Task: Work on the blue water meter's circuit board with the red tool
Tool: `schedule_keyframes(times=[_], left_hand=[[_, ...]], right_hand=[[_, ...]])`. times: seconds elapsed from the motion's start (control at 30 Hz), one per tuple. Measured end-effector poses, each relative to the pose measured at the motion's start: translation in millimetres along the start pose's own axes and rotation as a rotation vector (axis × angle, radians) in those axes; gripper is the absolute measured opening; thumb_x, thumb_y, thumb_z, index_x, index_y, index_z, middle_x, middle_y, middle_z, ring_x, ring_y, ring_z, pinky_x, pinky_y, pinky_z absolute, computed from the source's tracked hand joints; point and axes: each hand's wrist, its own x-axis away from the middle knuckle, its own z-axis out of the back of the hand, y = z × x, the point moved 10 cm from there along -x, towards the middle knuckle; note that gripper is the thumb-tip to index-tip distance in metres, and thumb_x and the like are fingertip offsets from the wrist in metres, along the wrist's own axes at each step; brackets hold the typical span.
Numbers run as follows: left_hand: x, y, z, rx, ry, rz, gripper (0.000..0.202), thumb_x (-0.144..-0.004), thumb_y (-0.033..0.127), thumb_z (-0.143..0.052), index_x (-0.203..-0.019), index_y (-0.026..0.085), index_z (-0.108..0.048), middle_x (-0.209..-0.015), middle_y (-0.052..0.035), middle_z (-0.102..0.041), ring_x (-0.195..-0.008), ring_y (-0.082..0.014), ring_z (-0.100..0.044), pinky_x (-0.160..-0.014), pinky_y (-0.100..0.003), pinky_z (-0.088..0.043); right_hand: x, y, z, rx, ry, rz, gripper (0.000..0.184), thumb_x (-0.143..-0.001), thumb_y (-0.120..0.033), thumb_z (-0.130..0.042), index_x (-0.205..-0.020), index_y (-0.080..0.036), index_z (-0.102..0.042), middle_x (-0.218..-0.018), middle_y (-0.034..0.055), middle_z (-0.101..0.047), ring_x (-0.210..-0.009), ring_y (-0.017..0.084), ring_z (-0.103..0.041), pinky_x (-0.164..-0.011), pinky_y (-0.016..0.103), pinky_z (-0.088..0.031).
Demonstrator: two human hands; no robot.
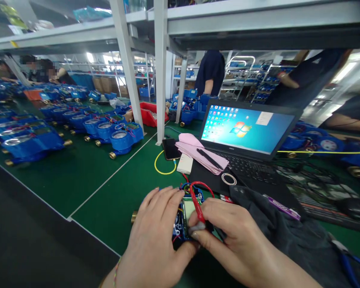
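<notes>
A blue water meter (184, 218) with a small display and red wires (198, 196) sits on the green bench mat (108, 188) close in front of me. My left hand (156, 236) wraps its left side, fingers over the top and thumb underneath. My right hand (231, 236) presses on its right side, the fingertips pinching a red wire and a small grey piece against the display. A brass fitting (134, 217) pokes out to the left of the meter.
An open laptop (246, 136) stands right of centre with pink cloth (199, 154), a pen and a tape ring (229, 179) on it. A phone (170, 149) on a yellow cable lies beside a post. Rows of blue meters (78, 128) fill the left. Other people stand behind the shelving. Dark fabric (288, 236) lies at right.
</notes>
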Motion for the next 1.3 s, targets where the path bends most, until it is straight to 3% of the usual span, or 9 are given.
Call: schedule_keyframes(times=[0.73, 1.03, 1.2, 1.3], left_hand=[[-2.0, -2.0, 3.6, 0.137, 0.014, 0.052, 0.065, -0.070, 0.034, -0.066, -0.128, 0.014, -0.045, -0.130, -0.0138, -0.053, -0.123, -0.0318, -0.047, -0.107, -0.061, -0.034], [-0.9, 0.6, 5.1, 0.085, 0.038, 0.032, 0.065, -0.069, 0.032, -0.065, -0.128, 0.014, -0.044, -0.130, -0.0140, -0.054, -0.121, -0.0320, -0.049, -0.105, -0.060, -0.038], [-0.7, 5.4, 6.3, -0.090, 0.099, -0.109, 0.066, -0.066, 0.030, -0.064, -0.126, 0.010, -0.045, -0.123, -0.0163, -0.059, -0.112, -0.0329, -0.057, -0.096, -0.055, -0.047], [8.0, -6.9, 1.4, -0.105, 0.251, -0.228, 0.070, -0.065, 0.039, -0.065, -0.128, 0.015, -0.047, -0.122, -0.0125, -0.061, -0.105, -0.0331, -0.060, -0.092, -0.049, -0.048]], right_hand=[[-0.7, -2.9, 1.1, 0.043, -0.011, 0.024, 0.010, -0.085, -0.011, -0.052, -0.081, -0.017, -0.059, -0.070, 0.0010, -0.060, -0.064, 0.014, -0.057, -0.058, 0.026, -0.045], [-0.5, -1.6, 0.9, 0.037, 0.008, 0.024, 0.010, -0.084, -0.011, -0.052, -0.079, -0.017, -0.058, -0.070, 0.0011, -0.061, -0.064, 0.014, -0.057, -0.058, 0.025, -0.045], [-3.6, -3.9, 3.8, -0.004, 0.022, -0.012, 0.010, -0.083, -0.010, -0.052, -0.078, -0.017, -0.058, -0.072, 0.0010, -0.061, -0.067, 0.013, -0.056, -0.063, 0.022, -0.044], [-4.8, -2.8, 2.2, 0.022, 0.017, -0.021, 0.008, -0.082, -0.013, -0.053, -0.076, -0.018, -0.055, -0.072, -0.0003, -0.060, -0.070, 0.012, -0.056, -0.068, 0.021, -0.044]])
